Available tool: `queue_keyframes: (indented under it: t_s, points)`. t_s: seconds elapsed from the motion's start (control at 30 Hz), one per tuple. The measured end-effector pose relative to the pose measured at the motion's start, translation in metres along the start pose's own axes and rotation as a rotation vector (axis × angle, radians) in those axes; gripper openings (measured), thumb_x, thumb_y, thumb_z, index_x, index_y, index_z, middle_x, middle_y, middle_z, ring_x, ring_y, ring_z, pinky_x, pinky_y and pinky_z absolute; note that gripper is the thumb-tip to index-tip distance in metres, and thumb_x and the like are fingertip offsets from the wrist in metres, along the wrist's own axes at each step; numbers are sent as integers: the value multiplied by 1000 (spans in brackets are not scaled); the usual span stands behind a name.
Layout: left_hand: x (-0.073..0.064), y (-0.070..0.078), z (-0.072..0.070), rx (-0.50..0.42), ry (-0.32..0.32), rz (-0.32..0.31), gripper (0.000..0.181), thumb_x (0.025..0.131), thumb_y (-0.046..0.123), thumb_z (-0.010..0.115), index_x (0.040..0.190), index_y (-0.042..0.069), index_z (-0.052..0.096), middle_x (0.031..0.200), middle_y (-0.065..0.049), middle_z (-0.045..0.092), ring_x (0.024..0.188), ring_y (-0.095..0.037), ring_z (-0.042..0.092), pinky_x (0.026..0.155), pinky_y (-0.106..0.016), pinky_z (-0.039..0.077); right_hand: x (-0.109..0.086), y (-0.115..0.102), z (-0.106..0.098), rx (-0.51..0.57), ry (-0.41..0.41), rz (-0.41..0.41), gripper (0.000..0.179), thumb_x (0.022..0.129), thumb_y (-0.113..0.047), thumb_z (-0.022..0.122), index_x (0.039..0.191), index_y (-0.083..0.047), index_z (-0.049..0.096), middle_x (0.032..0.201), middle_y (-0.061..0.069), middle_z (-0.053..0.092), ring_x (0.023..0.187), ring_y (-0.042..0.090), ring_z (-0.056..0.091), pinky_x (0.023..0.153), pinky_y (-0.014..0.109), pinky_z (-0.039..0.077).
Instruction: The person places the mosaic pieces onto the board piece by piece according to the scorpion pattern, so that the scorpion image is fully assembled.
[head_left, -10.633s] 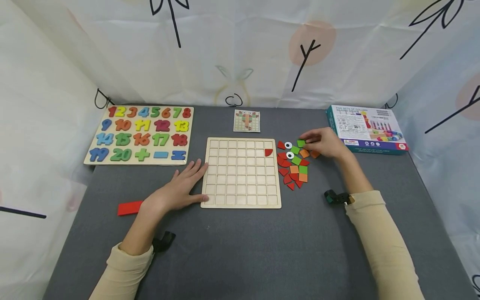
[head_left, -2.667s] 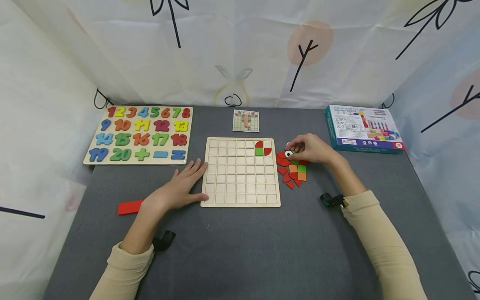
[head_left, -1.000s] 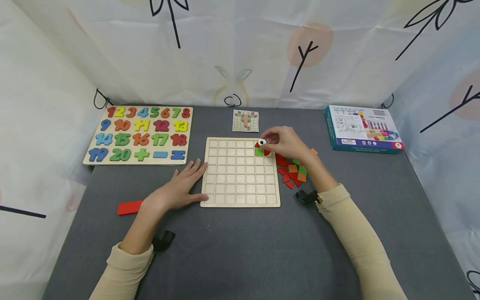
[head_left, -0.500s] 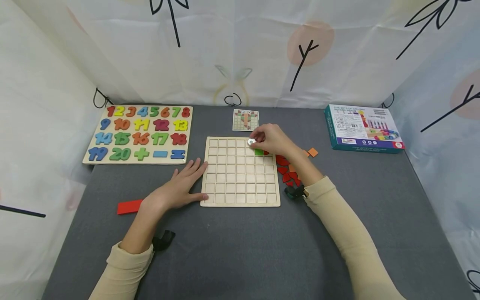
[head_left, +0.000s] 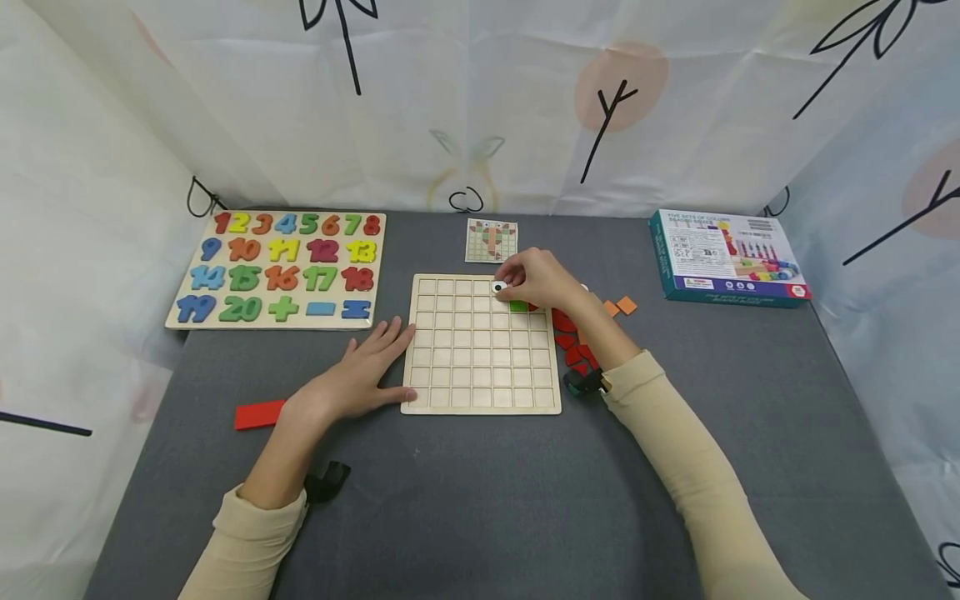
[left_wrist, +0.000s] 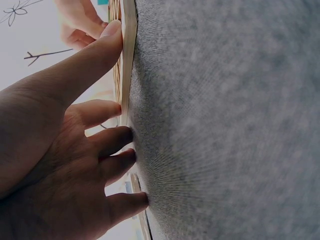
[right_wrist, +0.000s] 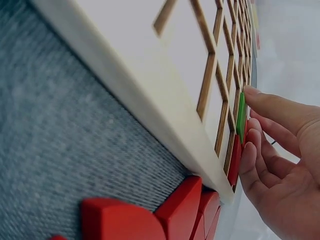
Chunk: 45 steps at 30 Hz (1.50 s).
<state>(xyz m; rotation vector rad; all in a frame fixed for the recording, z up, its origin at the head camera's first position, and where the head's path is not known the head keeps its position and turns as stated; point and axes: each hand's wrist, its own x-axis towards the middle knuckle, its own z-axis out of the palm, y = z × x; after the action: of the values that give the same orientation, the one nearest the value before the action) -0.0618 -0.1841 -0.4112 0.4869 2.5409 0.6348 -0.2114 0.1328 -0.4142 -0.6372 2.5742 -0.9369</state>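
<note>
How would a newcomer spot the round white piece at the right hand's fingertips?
On the dark grey table, find the pale wooden grid board. At its far row, the right hand pinches the round white piece. Its black centre and round outline set it apart from the square green tile nearby.

- Head view: bright, even light; soft shadow on grey tablecloth [head_left: 480,500].
- Left wrist view: curtain [left_wrist: 40,35] overexposed, left hand [left_wrist: 65,155] dim.
- Right wrist view: wooden grid board [right_wrist: 150,95] washed out.

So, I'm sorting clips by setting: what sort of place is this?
Probably a curtained-off tabletop play or filming spot: patterned cloth hangs behind a number puzzle and a gridded board.
</note>
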Motion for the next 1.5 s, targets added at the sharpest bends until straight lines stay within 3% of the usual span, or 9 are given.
queue_keyframes:
  t_s: [0.37, 0.63, 0.83, 1.03, 1.33, 1.5]
  points:
    - [-1, 2, -2, -6, -1, -3, 100, 100, 42, 78, 174, 8, 20, 181, -25, 14, 170, -49, 8, 130, -80, 8, -6, 4, -4, 44, 21, -1, 30, 95, -16, 85, 121, -3, 79, 114, 15, 80, 102, 26, 74, 93, 39, 61]
    - [0, 0, -1, -2, -2, 5, 100, 100, 42, 78, 174, 7, 20, 181, -26, 14, 170, -50, 9, 129, -81, 9, -23, 13, -16, 76, 79, 7, 30, 96, -14, 84, 123, -2, 79, 110, 18, 79, 99, 28, 73, 90, 37, 59]
    - [-2, 2, -2, -5, -3, 8, 100, 100, 42, 78, 174, 7, 20, 181, -26, 14, 170, -50, 9, 129, -81, 10, -40, 33, -28, 93, 126, 36, 28, 97, -13, 81, 123, -3, 79, 111, 18, 79, 99, 27, 72, 81, 28, 54]
    - [-1, -1, -2, -6, -4, 6, 101, 99, 43, 79, 174, 8, 20, 181, -25, 14, 170, -49, 9, 129, -80, 9, -57, 55, -41, 87, 166, 66, 32, 97, -12, 81, 126, 0, 77, 119, 21, 78, 104, 30, 72, 83, 19, 52]
    - [4, -17, 6, -41, 17, 38, 106, 95, 54, 80, 175, 17, 20, 182, -23, 14, 171, -46, 7, 128, -82, 7, -77, 79, -55, 27, 192, 129, 33, 98, -12, 79, 129, -1, 76, 125, 24, 77, 112, 35, 71, 87, 27, 51]
    - [0, -8, 0, -48, 9, 32, 105, 96, 46, 82, 175, 14, 21, 182, -24, 14, 171, -47, 7, 129, -81, 7, -82, 87, -59, 22, 182, 135, 33, 98, -10, 79, 130, -1, 76, 126, 24, 76, 112, 35, 70, 84, 22, 50]
